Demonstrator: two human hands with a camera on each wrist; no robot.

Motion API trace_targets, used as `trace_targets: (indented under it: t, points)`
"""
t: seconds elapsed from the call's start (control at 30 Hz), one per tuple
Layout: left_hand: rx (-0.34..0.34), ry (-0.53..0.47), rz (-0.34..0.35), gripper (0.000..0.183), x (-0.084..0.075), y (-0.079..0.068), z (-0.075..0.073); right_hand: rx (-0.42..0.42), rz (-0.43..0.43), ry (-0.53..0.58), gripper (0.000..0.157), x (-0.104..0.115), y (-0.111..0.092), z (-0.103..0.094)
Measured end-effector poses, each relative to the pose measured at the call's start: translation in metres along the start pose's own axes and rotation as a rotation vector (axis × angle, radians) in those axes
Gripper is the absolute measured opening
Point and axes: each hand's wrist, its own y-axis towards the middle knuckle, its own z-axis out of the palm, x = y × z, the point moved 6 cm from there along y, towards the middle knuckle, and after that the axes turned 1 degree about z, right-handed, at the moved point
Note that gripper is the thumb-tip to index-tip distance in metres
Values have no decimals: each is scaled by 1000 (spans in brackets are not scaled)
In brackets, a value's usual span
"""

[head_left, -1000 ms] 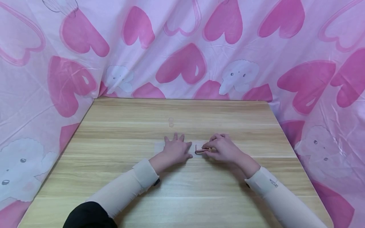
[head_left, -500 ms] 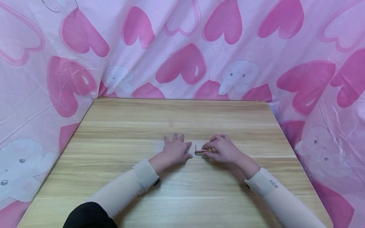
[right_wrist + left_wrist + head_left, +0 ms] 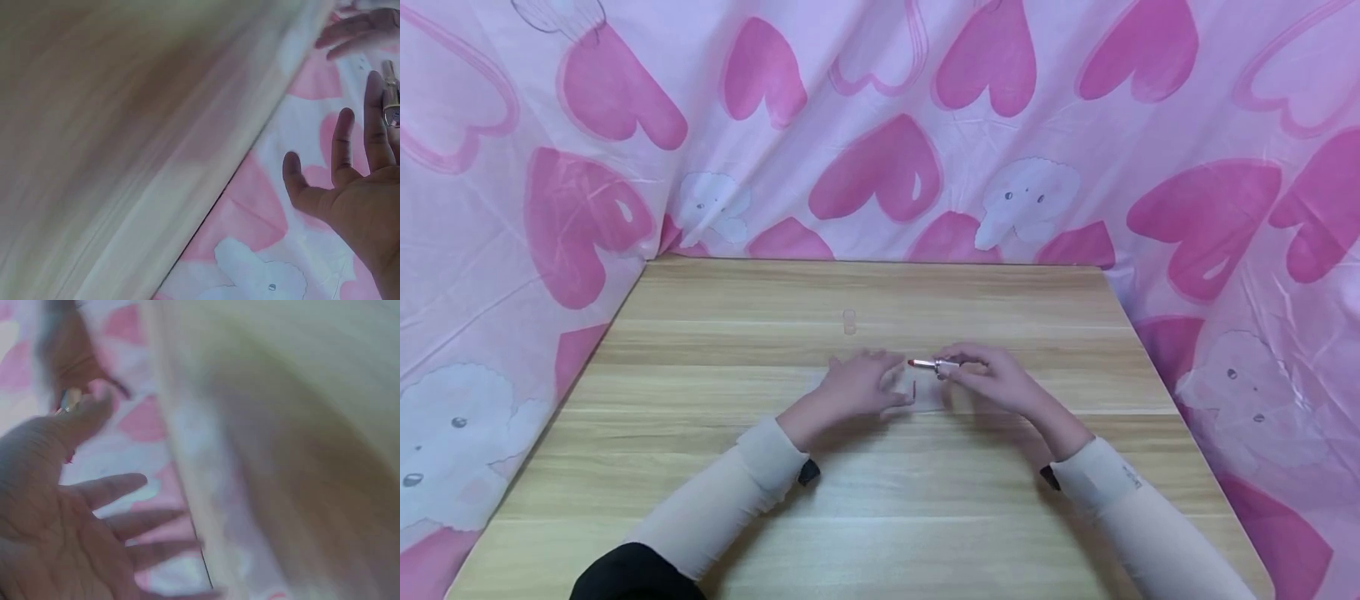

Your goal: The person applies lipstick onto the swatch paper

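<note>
My right hand (image 3: 996, 382) pinches an uncapped lipstick (image 3: 934, 365), its red tip pointing left and raised over a thin whitish sheet (image 3: 931, 402) on the table. The right wrist view catches the metallic lipstick tube (image 3: 391, 94) at the frame's edge, beside the fingers. A short dark red stroke (image 3: 914, 390) marks the sheet. Over the sheet's left part is my left hand (image 3: 853, 385), fingers spread and holding nothing; it hides much of the sheet. Its palm (image 3: 69, 550) shows in the left wrist view.
A small clear cap-like piece (image 3: 849, 322) lies farther back on the wooden table (image 3: 737, 333). Pink heart-patterned cloth (image 3: 880, 125) hangs behind the table and along both sides.
The lipstick has come up off the sheet and away from the red stroke, its tip now showing. My left hand has shifted and turned, its fingers no longer spread flat on the sheet.
</note>
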Motion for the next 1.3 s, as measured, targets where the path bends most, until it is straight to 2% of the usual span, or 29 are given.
trace_targets:
  t: [0.17, 0.3, 0.37, 0.47, 0.57, 0.73, 0.9, 0.97, 1.1, 1.17, 1.3]
  points:
    - [-37, -606, 58, 69, -7, 1, -27, -24, -17, 338, 28, 18, 10, -1]
    - [-128, -966, 130, 53, -14, 1, -37, -32, -49, 503, 29, 35, 15, 3]
    - [-170, -1089, 193, 47, -17, 0, -40, -14, -58, 574, 28, 41, 17, 8]
    - [-220, -1187, 297, 39, -24, -2, -45, 32, -62, 653, 27, 49, 19, 16]
    - [-230, -1213, 371, 31, -29, -4, -49, 100, -66, 710, 26, 54, 21, 24]
    - [-201, -1204, 454, 20, -35, -8, -55, 261, -117, 796, 27, 61, 20, 31]
    - [-94, -1163, 515, 33, -43, -11, -59, 476, -177, 900, 32, 70, 17, 37]
    - [-53, -1145, 526, 42, -46, -12, -60, 536, -189, 925, 32, 73, 16, 39]
    - [-13, -1141, 541, 48, -51, -14, -61, 572, -198, 932, 30, 77, 15, 40]
    - [-17, -1152, 538, 44, -52, -14, -62, 565, -198, 912, 28, 79, 15, 40]
    - [-68, -1162, 513, 29, -50, -15, -65, 511, -192, 832, 27, 80, 15, 38]
